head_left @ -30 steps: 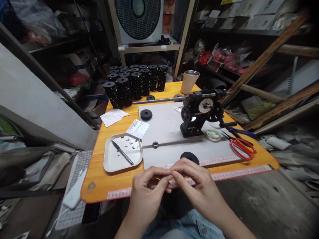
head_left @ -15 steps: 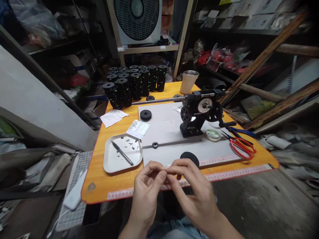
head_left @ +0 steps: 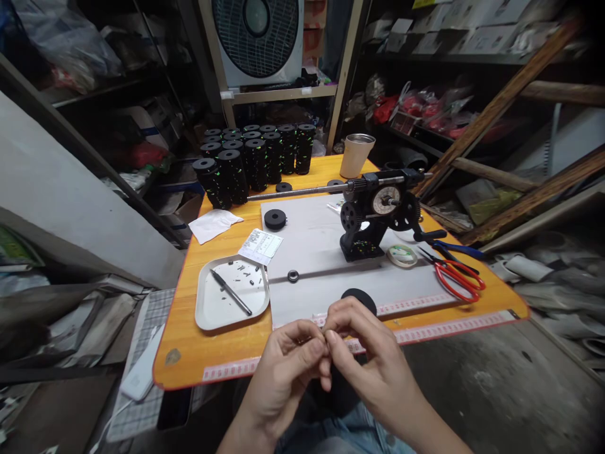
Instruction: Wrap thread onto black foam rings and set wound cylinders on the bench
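Fingertip to fingertip, my left hand (head_left: 288,369) and my right hand (head_left: 368,353) meet over the table's front edge. Both are closed in a pinch; whatever sits between the fingertips is too small and hidden to name. Just beyond my right hand lies a black disc (head_left: 360,299), partly covered by the fingers. A small black ring (head_left: 293,276) rests on the white board (head_left: 314,249) farther back. To the left, a white tray (head_left: 203,315) holds a pen (head_left: 231,293) and several tiny dark pieces.
A black hand-cranked winding machine (head_left: 363,217) with a long rod stands on the board. Beside it lie a tape roll (head_left: 402,255) and red-handled scissors (head_left: 456,282). Several stacks of black spools (head_left: 255,165) and a beige cup (head_left: 358,156) stand behind. A black spool (head_left: 275,219) lies nearer.
Both hands have shifted slightly right and lower, still pinched together. My right hand's fingers are more curled inward. The things on the table have stayed in place.
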### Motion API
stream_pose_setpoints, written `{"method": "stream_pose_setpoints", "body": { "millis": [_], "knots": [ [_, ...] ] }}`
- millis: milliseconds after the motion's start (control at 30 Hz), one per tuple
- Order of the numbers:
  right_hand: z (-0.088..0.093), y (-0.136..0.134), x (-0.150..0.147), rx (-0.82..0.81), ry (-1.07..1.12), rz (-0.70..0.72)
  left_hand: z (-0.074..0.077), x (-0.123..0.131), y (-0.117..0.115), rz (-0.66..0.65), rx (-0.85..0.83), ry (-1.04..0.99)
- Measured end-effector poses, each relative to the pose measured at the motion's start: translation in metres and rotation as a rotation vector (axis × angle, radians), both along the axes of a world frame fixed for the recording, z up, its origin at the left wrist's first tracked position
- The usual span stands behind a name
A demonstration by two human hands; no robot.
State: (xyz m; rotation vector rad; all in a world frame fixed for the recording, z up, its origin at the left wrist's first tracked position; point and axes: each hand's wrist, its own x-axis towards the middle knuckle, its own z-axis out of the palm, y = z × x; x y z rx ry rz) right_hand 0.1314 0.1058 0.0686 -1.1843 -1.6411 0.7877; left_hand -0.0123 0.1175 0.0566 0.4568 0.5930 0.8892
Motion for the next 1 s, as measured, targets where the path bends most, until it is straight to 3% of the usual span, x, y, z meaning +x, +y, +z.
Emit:
{"method": "stream_pose_setpoints", "body": {
  "millis": [367, 700, 1000],
  "knots": [
    [-0.0033, -0.0068, 0.0067, 0.330, -0.097, 0.021, 0.0011, -0.0012, 0.0009, 0.048, -0.053, 0.007],
    [-0.0051, -0.0012, 0.0086, 0.189, -0.011, -0.055, -0.0006, -0.0009, -0.0013, 0.177, 0.263, 0.388],
    [-0.0017, 0.0017, 0.0098, 0.098, 0.049, -0.077, 0.0048, -0.0018, -0.0025, 0.194, 0.307, 0.517]
  ]
}}
